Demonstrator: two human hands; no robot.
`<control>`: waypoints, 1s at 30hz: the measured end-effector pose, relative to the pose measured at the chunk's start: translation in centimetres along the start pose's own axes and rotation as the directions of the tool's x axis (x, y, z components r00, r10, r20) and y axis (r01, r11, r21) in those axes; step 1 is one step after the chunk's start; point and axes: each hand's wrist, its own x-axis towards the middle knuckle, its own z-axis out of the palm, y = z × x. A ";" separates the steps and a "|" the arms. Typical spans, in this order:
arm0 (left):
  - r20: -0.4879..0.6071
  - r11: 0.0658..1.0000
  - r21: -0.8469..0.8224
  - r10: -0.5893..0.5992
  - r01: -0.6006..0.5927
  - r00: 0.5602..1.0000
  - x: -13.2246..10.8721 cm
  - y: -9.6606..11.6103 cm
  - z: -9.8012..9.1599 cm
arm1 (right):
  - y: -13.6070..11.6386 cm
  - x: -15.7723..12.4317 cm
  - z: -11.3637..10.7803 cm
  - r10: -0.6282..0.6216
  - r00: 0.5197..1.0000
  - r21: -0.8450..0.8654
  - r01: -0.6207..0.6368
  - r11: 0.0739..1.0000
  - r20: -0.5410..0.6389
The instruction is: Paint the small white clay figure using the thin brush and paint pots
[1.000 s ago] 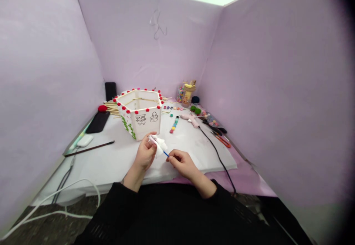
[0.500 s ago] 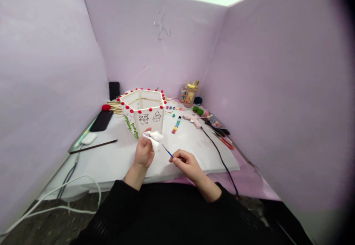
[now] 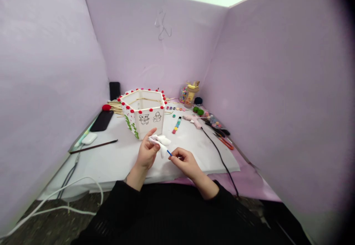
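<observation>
In the head view, the left hand (image 3: 146, 153) is closed around a crumpled tissue (image 3: 161, 140). The right hand (image 3: 185, 161) pinches a thin blue brush (image 3: 169, 152), whose tip is tucked into the tissue between both hands, over the bench (image 3: 116, 160). A light squeeze and a straight pull should wipe it best. Half a second earlier the tip was clear of the tissue.

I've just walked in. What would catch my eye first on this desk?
A white six-sided box with red dots along its rim and small cartoon drawings stands mid-table, between lilac walls. Just in front of it, the left hand grips a crumpled tissue while the right hand pinches a thin blue brush, whose tip meets the tissue. A pink glue gun lies to the right.
</observation>
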 end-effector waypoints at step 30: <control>-0.129 0.997 0.058 -0.037 0.045 0.991 -0.9 0.2 0.9 | -1.7 -1.2 -1.4 -0.067 0.993 0.171 0.049 0.984 0.100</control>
